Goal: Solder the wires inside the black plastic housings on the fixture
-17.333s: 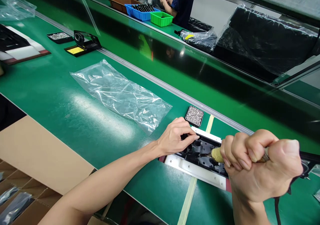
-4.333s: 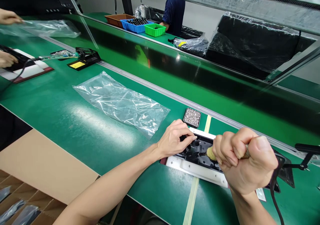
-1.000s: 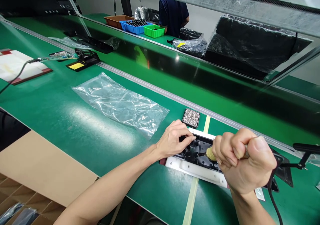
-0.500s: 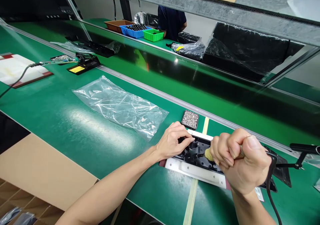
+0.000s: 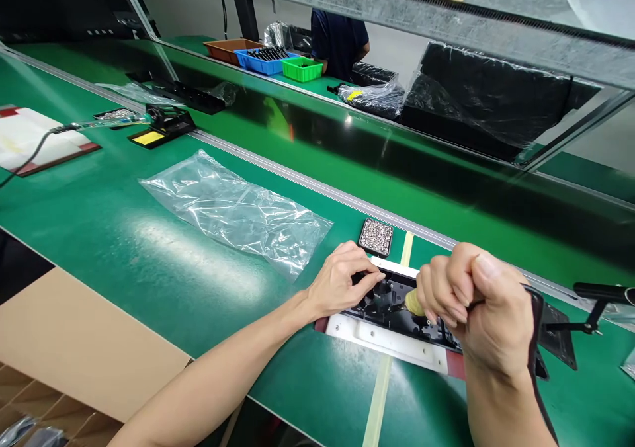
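A black plastic part (image 5: 384,299) with moulded details lies in a white fixture (image 5: 397,348) on the green bench. Over its left end, my left hand (image 5: 342,278) bends down with thumb and index tip brought together; anything pinched there is too small to make out. My right hand (image 5: 476,301) is wrapped around a corded electric screwdriver (image 5: 413,303), of which the yellowish nose shows. The nose points down and left at the middle of the part, and its tip is hard to see. Just behind the fixture sits a small black tray of screws (image 5: 376,237).
A clear plastic bag (image 5: 238,209) lies left of the fixture. Farther left are a soldering iron stand (image 5: 166,123) and a white board (image 5: 40,139). A black bracket arm (image 5: 595,308) stands at right. Beyond the partition are colored bins (image 5: 265,61) and a person (image 5: 340,43).
My right hand has tilted and shifted slightly up on the screwdriver, uncovering more of the fixture's right end. My left hand stays in place. The view has moved slightly.
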A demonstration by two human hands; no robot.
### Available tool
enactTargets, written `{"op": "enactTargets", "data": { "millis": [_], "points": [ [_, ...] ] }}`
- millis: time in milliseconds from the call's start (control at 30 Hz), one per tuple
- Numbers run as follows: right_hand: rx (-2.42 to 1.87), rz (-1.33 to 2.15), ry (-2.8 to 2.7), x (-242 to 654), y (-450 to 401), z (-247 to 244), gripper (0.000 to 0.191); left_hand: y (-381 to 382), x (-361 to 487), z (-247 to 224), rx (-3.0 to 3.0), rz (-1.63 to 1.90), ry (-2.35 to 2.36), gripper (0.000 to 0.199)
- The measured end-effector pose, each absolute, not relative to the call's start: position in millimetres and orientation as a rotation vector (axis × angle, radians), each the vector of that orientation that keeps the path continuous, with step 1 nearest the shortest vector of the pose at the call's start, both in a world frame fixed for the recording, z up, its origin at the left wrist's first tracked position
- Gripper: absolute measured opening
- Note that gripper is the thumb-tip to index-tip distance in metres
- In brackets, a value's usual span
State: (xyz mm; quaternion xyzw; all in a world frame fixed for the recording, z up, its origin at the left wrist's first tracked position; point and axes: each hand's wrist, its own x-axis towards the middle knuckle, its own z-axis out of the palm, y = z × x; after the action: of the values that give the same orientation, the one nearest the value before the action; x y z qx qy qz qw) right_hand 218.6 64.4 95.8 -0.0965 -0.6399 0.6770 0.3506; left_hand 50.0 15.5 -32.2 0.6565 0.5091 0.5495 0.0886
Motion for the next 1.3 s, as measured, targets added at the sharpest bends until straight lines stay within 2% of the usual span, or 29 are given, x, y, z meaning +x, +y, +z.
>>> {"op": "enactTargets", "data": {
  "millis": [133, 333, 500, 667, 1300],
  "points": [
    [-0.1, 1.812, -1.759, 224, 71, 92, 0.035, 16, 50, -32, 1.96, 1.623, 1.515, 0.014],
    [-0.181, 1.754, -1.614, 229, 72, 99, 0.036, 15, 51, -33, 1.956, 1.634, 1.515, 0.014],
    [-0.384, 1.51, -1.438, 223, 72, 116, 0.045, 16, 52, -33, 1.953, 1.648, 1.521, 0.014],
    [-0.44, 1.281, -1.39, 204, 66, 123, 0.044, 13, 51, -31, 1.947, 1.655, 1.503, 0.015],
    [-0.423, 1.39, -1.423, 191, 68, 99, 0.042, 10, 51, -30, 1.94, 1.6, 1.541, 0.025]
  ]
}}
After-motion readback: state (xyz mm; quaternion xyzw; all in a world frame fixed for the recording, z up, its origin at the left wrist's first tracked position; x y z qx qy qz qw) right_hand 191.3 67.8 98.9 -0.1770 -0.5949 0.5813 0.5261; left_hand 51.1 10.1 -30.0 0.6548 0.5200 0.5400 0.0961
